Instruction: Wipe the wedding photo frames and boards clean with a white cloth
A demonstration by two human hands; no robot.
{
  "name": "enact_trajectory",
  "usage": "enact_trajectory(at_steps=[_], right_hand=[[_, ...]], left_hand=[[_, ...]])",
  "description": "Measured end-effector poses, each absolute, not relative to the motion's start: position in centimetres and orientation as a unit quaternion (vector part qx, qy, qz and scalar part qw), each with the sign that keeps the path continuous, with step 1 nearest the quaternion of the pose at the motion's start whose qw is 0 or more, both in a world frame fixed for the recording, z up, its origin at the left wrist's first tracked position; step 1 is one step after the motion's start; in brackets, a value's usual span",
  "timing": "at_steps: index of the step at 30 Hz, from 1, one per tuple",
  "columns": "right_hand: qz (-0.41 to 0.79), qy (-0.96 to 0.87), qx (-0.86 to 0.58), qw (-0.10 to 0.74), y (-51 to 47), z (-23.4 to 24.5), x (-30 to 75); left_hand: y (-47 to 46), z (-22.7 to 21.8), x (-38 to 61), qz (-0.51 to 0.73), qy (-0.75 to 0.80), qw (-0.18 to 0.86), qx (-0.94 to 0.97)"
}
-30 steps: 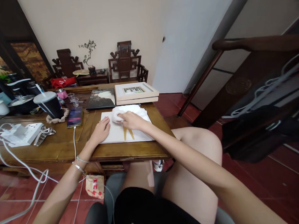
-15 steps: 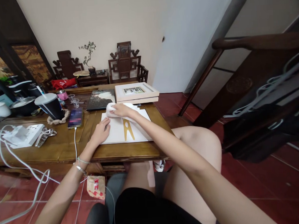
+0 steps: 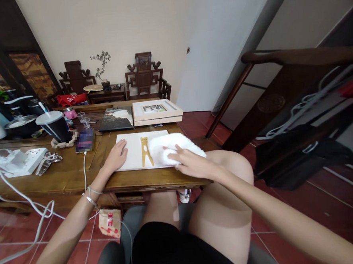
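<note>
A white board (image 3: 133,150) with a gold clothespin-shaped figure (image 3: 145,150) lies flat on the wooden table (image 3: 62,171) in front of me. My left hand (image 3: 116,155) rests flat on the board's left edge, fingers stretched out. My right hand (image 3: 190,163) presses down on a white cloth (image 3: 169,147) that covers the board's right side and near right corner, fingers lying over the cloth.
Behind the board lie a dark picture (image 3: 116,117) and stacked white frames (image 3: 156,111). To the left are a phone (image 3: 85,139) on a cable, a black cup (image 3: 54,125), a white power strip (image 3: 18,161) and bowls. A dark stair rail (image 3: 294,55) stands at right.
My right hand has swept the white cloth from the board's far left corner across to its near right side. The gold figure is now uncovered. My left hand has stayed put.
</note>
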State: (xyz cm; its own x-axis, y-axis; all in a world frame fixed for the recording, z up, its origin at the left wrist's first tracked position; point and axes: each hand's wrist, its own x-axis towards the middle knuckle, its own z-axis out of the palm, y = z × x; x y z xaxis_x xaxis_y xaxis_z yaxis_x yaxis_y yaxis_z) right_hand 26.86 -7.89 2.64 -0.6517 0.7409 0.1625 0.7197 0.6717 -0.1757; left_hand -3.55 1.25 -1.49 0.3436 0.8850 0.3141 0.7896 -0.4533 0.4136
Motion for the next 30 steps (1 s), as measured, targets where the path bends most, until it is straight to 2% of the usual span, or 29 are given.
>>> enact_trajectory(at_steps=[4, 12, 17, 24, 30], right_hand=[[0.07, -0.898, -0.423, 0.099, -9.4, 4.1, 27.0], [0.107, -0.859, -0.48, 0.141, 1.1, 5.3, 25.2], [0.104, -0.853, -0.494, 0.134, 4.0, 4.9, 24.9], [0.096, -0.891, -0.431, 0.105, -3.5, 3.0, 27.1], [0.141, -0.899, -0.402, 0.104, -10.9, 5.1, 27.4]], left_hand=[[1.5, -1.9, -3.5, 0.251, 0.509, 0.097, 0.817], [1.5, -1.8, -3.8, 0.252, 0.505, 0.107, 0.819], [1.3, -1.6, -3.9, 0.256, 0.504, 0.107, 0.818], [1.2, -1.5, -3.7, 0.246, 0.51, 0.102, 0.818], [1.0, -1.3, -3.5, 0.234, 0.519, 0.104, 0.815]])
